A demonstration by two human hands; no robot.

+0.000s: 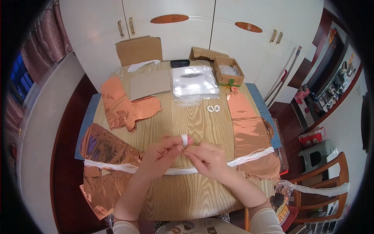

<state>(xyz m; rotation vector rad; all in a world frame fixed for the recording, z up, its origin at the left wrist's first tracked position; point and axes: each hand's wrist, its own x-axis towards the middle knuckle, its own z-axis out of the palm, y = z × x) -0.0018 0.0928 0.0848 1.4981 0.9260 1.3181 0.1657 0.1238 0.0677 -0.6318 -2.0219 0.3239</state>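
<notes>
Above the near half of the table, my left hand (pixel 160 154) is closed, with a band of white string (pixel 184 139) wound round its extended fingertip. My right hand (pixel 208 159), just beside it, pinches a thin strand at the bottom of that band. The fingertips of both hands almost meet. Beneath them a long bundle of white strings (pixel 181 171) stretches across the table from side to side. It lies over flat copper-coloured foil balloons, one pile at the left (pixel 111 146) and one at the right (pixel 251 132). Two small white string rings (pixel 213 109) lie beyond my hands.
Another foil balloon (pixel 117 103) lies far left, by a cardboard sheet (pixel 150 84). A stack of clear plastic bags (pixel 194 84) sits at the far middle, with a black case (pixel 180 63) behind. An open cardboard box (pixel 230 80) stands far right. A wooden chair (pixel 343 171) is at the right.
</notes>
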